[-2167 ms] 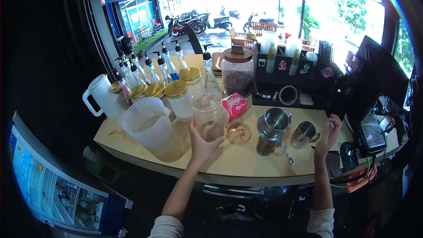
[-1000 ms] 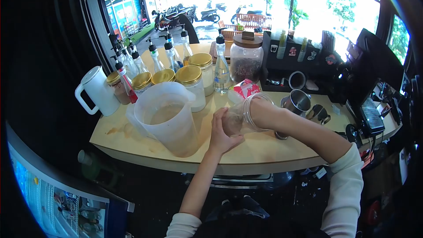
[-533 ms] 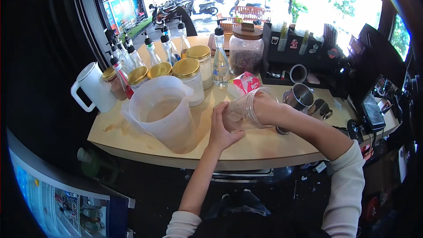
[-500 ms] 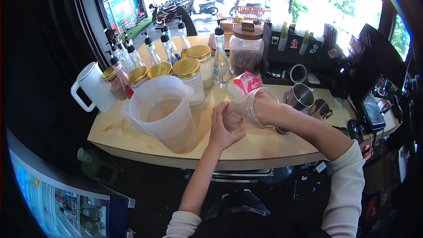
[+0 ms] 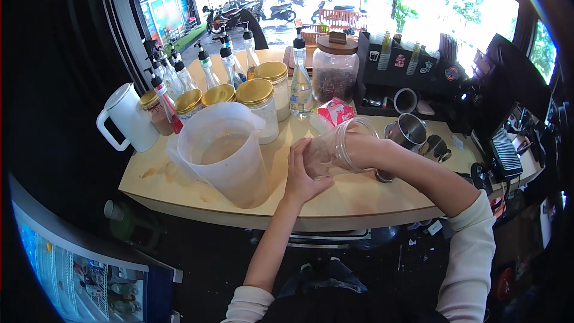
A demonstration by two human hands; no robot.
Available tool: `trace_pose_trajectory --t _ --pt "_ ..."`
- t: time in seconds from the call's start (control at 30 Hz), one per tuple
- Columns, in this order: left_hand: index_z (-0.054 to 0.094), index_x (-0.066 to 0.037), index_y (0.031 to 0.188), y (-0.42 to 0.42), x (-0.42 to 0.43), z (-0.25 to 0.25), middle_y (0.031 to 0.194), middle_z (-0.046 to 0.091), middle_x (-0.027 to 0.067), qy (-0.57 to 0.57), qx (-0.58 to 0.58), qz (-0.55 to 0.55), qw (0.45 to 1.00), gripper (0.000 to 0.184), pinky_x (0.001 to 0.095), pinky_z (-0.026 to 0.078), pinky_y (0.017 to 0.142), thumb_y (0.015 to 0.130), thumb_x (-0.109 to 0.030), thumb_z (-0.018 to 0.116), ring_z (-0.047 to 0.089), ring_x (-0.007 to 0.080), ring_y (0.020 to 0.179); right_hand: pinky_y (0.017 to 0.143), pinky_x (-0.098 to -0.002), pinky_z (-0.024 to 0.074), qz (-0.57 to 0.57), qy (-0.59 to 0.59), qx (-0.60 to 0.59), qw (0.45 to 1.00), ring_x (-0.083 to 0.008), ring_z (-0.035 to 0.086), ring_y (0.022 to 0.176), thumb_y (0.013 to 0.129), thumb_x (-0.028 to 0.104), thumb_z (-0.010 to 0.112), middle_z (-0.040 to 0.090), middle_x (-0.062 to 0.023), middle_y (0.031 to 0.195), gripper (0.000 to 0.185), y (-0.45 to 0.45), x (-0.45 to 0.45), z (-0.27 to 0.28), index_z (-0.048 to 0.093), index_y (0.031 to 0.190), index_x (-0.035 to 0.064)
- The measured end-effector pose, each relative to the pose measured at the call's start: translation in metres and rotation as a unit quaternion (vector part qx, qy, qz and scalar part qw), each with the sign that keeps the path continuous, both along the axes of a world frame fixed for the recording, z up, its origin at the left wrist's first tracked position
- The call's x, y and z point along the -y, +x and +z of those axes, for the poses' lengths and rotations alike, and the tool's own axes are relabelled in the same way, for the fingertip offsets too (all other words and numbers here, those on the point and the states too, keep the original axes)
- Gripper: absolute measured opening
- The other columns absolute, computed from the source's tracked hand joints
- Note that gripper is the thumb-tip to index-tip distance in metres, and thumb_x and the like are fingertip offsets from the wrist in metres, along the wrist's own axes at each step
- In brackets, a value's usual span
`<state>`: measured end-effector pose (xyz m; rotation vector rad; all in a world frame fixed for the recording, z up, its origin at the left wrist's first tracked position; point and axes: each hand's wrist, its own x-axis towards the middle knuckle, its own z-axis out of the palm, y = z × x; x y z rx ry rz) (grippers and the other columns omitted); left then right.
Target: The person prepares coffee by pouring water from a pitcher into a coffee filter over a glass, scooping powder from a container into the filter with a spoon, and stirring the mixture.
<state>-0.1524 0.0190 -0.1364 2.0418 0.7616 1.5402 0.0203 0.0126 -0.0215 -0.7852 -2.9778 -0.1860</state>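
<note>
A clear jar, tipped on its side with its ridged mouth to the right, is held over the counter. My left hand wraps around its base end, thumb below and fingers above. Through the mouth goes my right hand, inside the jar up to the wrist. The jar wall blurs the fingers there, so whether they grip anything is unclear. Left of the jar stands a large translucent pitcher. A pink and white packet lies just behind the jar.
Gold-lidded jars, pump bottles and a white kettle line the counter's back and left. A wooden-lidded jar stands behind. Metal cups sit at right near a black cup rack. The counter edge runs in front.
Almost nothing differs. Both hands and the jar stay in about the same place, with only a very slight shift of the view.
</note>
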Motion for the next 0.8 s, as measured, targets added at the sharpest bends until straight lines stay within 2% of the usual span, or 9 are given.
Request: trace_pose_trajectory --t 0.1,0.17,0.27,0.5,0.57,0.6,0.67,0.8 --pt "0.033 -0.010 0.134 0.000 0.001 0.001 0.130 0.041 0.0144 -0.001 0.001 0.002 1.000 0.098 0.0428 0.036 0.105 0.049 -0.014 0.081 0.041 0.0339 0.123 0.085 -0.0342 0.0472 -0.028 -0.004 0.035 0.999 -0.0220 0.061 0.098 0.083 0.013 0.061 0.063 -0.0057 0.109 0.026 -0.005 0.010 0.016 0.063 0.109 0.0091" --pt "0.033 -0.010 0.134 0.000 0.001 0.001 0.130 0.041 0.0146 -0.002 0.002 0.002 1.000 0.097 0.0429 0.036 0.105 0.049 -0.014 0.081 0.041 0.0341 0.123 0.082 -0.0341 0.0477 -0.117 -0.065 0.093 0.987 -0.0211 0.061 0.095 0.083 0.015 0.061 0.064 -0.0045 0.106 0.027 -0.006 0.009 0.020 0.063 0.109 0.0121" --pt "0.033 -0.010 0.134 0.000 0.000 0.000 0.130 0.041 0.0147 -0.001 0.002 0.004 1.000 0.097 0.0428 0.036 0.105 0.050 -0.014 0.081 0.041 0.0340 0.124 0.079 -0.0340 0.0483 -0.143 -0.068 0.138 0.978 -0.0211 0.062 0.092 0.081 0.015 0.062 0.064 -0.0056 0.104 0.026 -0.004 0.003 0.018 0.064 0.107 0.0125" --pt "0.034 -0.008 0.134 0.000 0.000 0.000 0.129 0.041 0.0145 0.006 0.002 0.008 1.000 0.098 0.0408 0.036 0.105 0.049 -0.013 0.082 0.042 0.0322 0.123 0.073 -0.0359 0.0497 -0.113 -0.032 0.143 0.983 -0.0240 0.063 0.079 0.077 0.011 0.062 0.065 -0.0076 0.092 0.022 -0.011 0.019 0.045 0.064 0.099 0.0095" --pt "0.034 -0.007 0.134 0.000 0.001 0.000 0.128 0.040 0.0142 0.010 -0.002 0.011 1.000 0.098 0.0389 0.037 0.106 0.048 -0.011 0.083 0.042 0.0304 0.122 0.069 -0.0378 0.0492 -0.150 -0.104 0.018 0.983 -0.0267 0.062 0.072 0.075 0.010 0.062 0.064 -0.0118 0.081 0.018 -0.010 0.022 0.046 0.066 0.093 0.0061" --pt "0.034 -0.007 0.134 0.000 0.001 -0.001 0.128 0.040 0.0141 0.007 0.002 0.010 1.000 0.098 0.0387 0.037 0.106 0.049 -0.011 0.083 0.042 0.0301 0.123 0.069 -0.0378 0.0492 -0.151 -0.103 0.018 0.983 -0.0267 0.062 0.072 0.075 0.010 0.062 0.064 -0.0118 0.081 0.018 -0.011 0.026 0.049 0.066 0.093 0.0061" --pt "0.034 -0.007 0.134 0.001 0.001 -0.003 0.128 0.040 0.0140 0.004 0.006 0.009 1.000 0.098 0.0386 0.037 0.106 0.049 -0.011 0.083 0.042 0.0299 0.123 0.068 -0.0386 0.0484 -0.176 -0.115 -0.019 0.978 -0.0286 0.061 0.068 0.071 0.009 0.063 0.062 -0.0167 0.072 0.014 -0.012 0.034 0.058 0.066 0.082 0.0012" --pt "0.035 -0.007 0.134 0.003 -0.001 -0.005 0.129 0.040 0.0138 0.001 0.015 0.009 1.000 0.097 0.0383 0.036 0.106 0.049 -0.011 0.083 0.042 0.0299 0.123 0.068 -0.0391 0.0482 -0.173 -0.106 -0.056 0.978 -0.0315 0.058 0.063 0.069 0.008 0.063 0.060 -0.0190 0.067 0.012 -0.010 0.034 0.062 0.064 0.072 -0.0028"
